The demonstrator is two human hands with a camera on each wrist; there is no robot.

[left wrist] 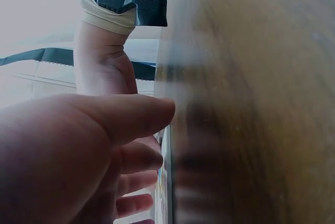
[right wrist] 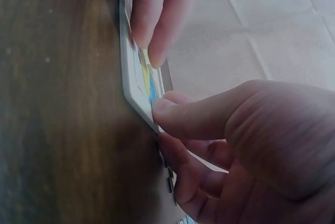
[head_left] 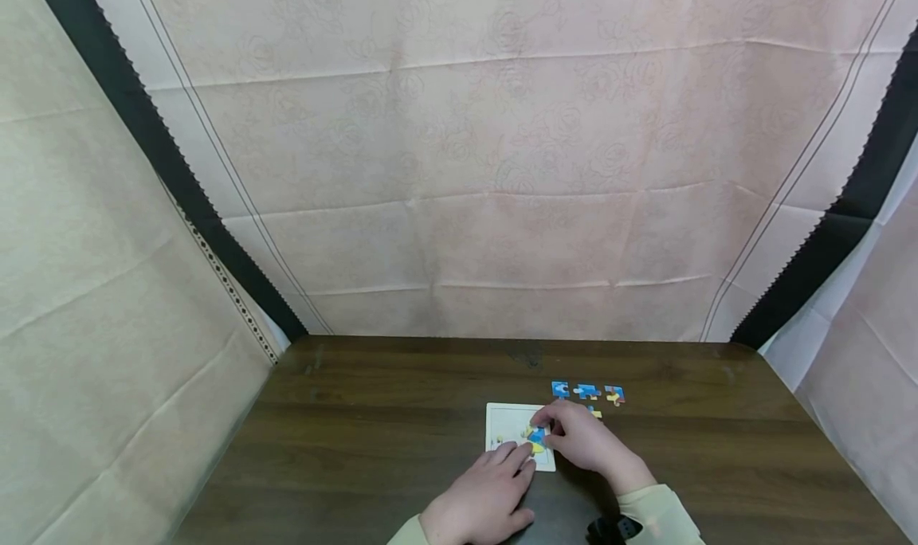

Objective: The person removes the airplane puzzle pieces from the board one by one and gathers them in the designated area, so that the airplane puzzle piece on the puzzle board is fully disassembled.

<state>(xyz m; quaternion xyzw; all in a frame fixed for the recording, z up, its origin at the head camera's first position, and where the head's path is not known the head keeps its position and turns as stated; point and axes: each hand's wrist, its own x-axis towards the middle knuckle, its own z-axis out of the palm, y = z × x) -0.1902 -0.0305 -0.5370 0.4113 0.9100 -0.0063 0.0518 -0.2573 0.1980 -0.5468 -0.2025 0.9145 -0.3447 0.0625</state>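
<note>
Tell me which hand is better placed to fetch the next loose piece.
Probably the right hand: it is nearer the loose pieces; the left hand lies farther off, at the puzzle board.

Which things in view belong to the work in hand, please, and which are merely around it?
Belongs to the work, it seems:
- board
- blue and yellow puzzle pieces on it
- loose pieces beyond it

Merely around:
- table
- cloth
- black wrist device

Head view high, forward-down; wrist views close, sharing board (head_left: 505,416).
</note>
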